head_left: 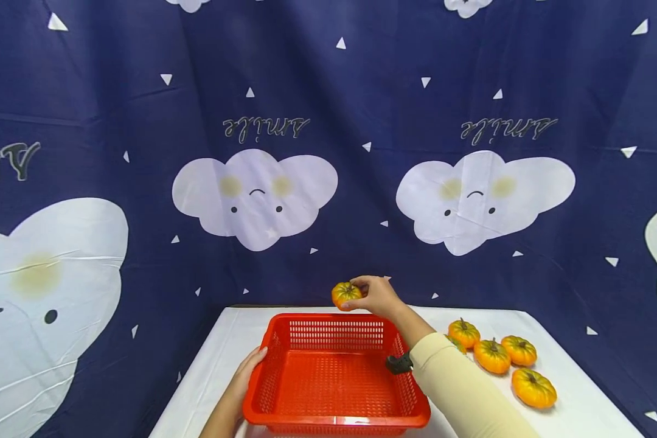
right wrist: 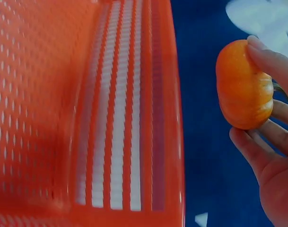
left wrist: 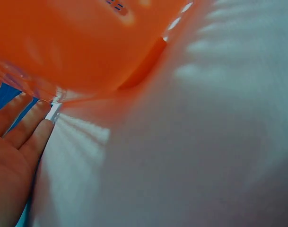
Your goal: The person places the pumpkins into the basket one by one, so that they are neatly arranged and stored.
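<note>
My right hand (head_left: pixel 380 296) holds a small orange pumpkin (head_left: pixel 345 295) above the far rim of a red plastic basket (head_left: pixel 336 420). In the right wrist view the thumb and fingers pinch the pumpkin (right wrist: pixel 243 85) from opposite sides, beyond the basket wall (right wrist: pixel 117 104). At the basket's left side, my left hand (head_left: pixel 246 374) rests with its fingertips by the rim. The left wrist view shows that hand (left wrist: pixel 16 142) with fingers extended toward the basket's outer side (left wrist: pixel 87 52). Inside, the basket floor shows no pumpkins.
Several pumpkins lie on the white table (head_left: pixel 575 413) right of the basket, the nearest pumpkin (head_left: pixel 533 388) toward the front. My right sleeve (head_left: pixel 460 383) partly covers another. A black wrist device (head_left: pixel 398 364) overlaps the basket's right wall. Behind hangs a blue cloud-print curtain (head_left: pixel 361 243).
</note>
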Available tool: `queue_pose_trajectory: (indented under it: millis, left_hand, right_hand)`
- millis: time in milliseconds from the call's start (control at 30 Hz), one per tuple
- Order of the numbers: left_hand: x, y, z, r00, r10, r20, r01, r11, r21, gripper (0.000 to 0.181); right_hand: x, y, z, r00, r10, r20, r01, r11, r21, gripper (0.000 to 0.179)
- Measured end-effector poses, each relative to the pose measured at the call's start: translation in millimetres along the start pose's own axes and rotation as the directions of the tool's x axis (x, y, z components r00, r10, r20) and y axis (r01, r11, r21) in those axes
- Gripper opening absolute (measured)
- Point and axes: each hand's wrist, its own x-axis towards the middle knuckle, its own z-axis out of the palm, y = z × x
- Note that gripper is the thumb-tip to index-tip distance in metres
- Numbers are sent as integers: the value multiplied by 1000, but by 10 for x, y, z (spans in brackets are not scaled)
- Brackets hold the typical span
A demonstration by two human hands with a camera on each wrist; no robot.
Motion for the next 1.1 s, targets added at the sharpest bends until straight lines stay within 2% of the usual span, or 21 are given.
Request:
queue_pose_trajectory:
  millis: [167, 367, 467, 700, 867, 933, 1100]
  left_hand:
    - [18, -13, 7, 1000, 5, -8, -5, 1000, 10, 78]
    - [37, -20, -2, 995, 57, 76, -53, 997, -47, 69]
    - [34, -29, -18, 995, 61, 78, -56, 996, -70, 65]
    - [30, -65, -51, 996, 57, 62, -53, 997, -58, 68]
    - [13, -108, -55, 998, 23, 63, -20, 998, -56, 71]
    - [10, -125, -56, 997, 29, 70, -25, 998, -52, 71]
    - [36, -110, -58, 991, 90, 95, -86, 995, -49, 69]
  right_hand:
    - [16, -189, 241, 994, -59, 89, 58, 998, 12, 67]
    - [7, -342, 464, 982, -79, 172, 78, 997, 8, 68]
    - [-3, -398, 560, 974, -89, 209, 93, 996, -11, 67]
    - [-41, -458, 744, 962, -105, 252, 120, 992, -46, 63]
    - [-73, -468, 872, 954, -125, 274, 148, 987, -64, 60]
    - [-80, -470, 923, 951, -131, 279, 156, 985, -71, 59]
    - [-45, -518, 1023, 943, -136, 304, 171, 981, -91, 60]
